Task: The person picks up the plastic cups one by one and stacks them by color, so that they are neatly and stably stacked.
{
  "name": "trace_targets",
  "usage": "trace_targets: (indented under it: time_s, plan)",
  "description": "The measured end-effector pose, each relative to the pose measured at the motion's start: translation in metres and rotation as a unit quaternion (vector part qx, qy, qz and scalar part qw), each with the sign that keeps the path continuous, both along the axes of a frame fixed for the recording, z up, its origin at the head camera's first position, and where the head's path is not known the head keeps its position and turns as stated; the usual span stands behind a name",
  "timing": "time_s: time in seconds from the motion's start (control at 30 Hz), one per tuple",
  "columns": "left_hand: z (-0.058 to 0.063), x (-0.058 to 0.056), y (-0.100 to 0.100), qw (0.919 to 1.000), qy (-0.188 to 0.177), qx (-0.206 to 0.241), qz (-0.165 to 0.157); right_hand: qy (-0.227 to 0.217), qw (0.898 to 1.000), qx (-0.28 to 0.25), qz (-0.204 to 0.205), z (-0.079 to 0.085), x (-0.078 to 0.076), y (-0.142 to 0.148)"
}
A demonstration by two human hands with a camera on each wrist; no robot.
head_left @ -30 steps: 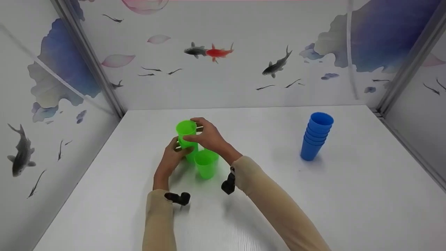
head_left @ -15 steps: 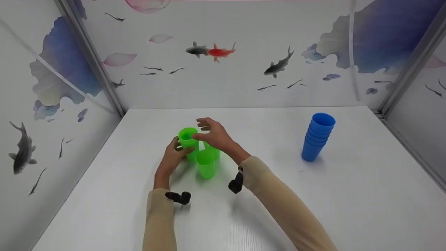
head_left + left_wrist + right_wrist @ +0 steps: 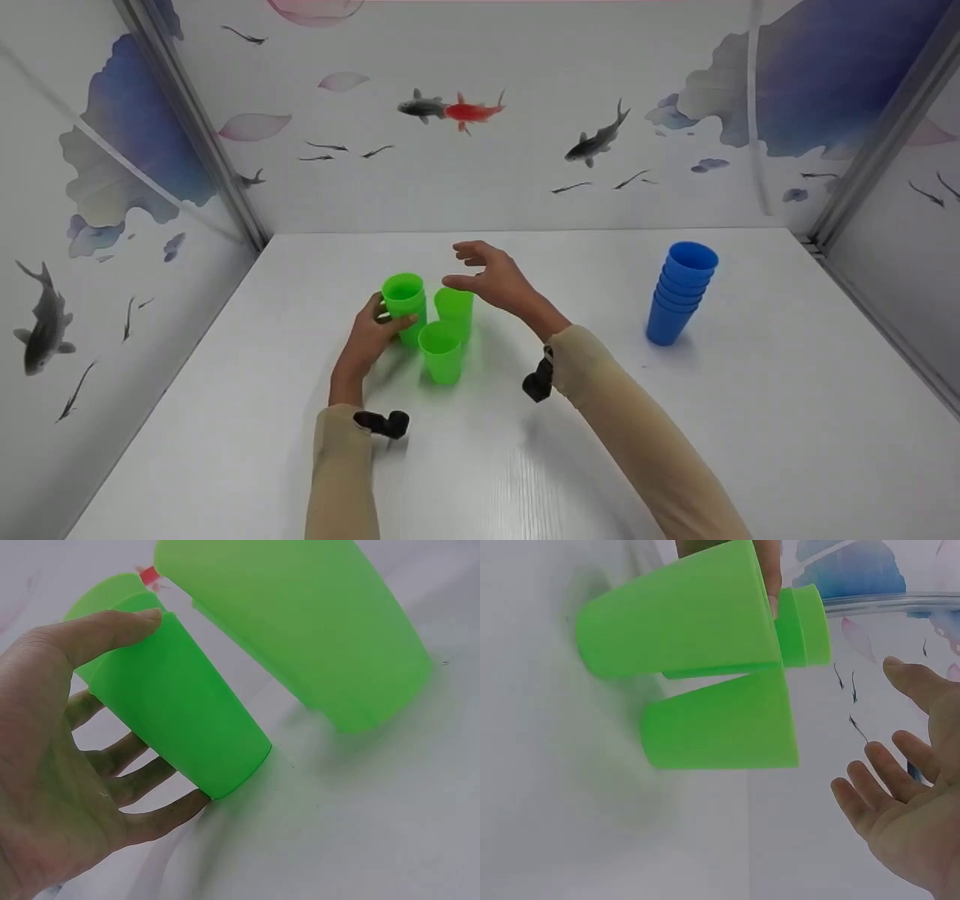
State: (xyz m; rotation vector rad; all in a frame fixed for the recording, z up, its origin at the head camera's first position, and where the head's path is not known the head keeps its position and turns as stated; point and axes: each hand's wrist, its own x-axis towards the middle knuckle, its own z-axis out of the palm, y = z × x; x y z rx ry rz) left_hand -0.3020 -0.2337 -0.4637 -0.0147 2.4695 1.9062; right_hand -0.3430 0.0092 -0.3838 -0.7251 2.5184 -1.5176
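Green cups (image 3: 427, 319): plain, no print, no label readable.
Blue cup stack (image 3: 679, 292): plain, no lettering or numbers.
Desk (image 3: 750, 420): bare white surface, no markings.
Wall panels (image 3: 525, 135): painted fish and petals only, no words or signs.
Wrist views: no text on cup walls seen close up.

This looks like a small staged recording booth, not a lived-in room. A smooth white tabletop (image 3: 750, 420) is boxed in on three sides by upright panels (image 3: 480, 165) printed with grey and red fish, pink petals and blue lotus leaves. Grey metal corner posts (image 3: 191, 124) join the panels. Small black cameras strapped at the person's beige sleeves (image 3: 384, 424) mark it as a data-capture setup.
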Motion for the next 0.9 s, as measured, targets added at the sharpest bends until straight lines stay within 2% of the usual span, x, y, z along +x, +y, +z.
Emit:
trace_targets:
  time_s: [0.23, 0.57, 0.9]
  plan:
    - [-0.005, -0.003, -0.002, 0.9999, 0.013, 0.003, 0.003, -0.001, 1.000, -0.005, 0.021, -0.020, -0.007, 0.015]
    - [-0.004, -0.002, -0.001, 0.9998, 0.018, -0.003, 0.008, -0.024, 0.999, -0.006, 0.046, -0.049, -0.008, 0.017]
    - [-0.002, 0.001, 0.000, 0.9999, 0.015, 0.001, 0.005, -0.045, 0.998, -0.002, 0.040, -0.061, -0.005, 0.010]
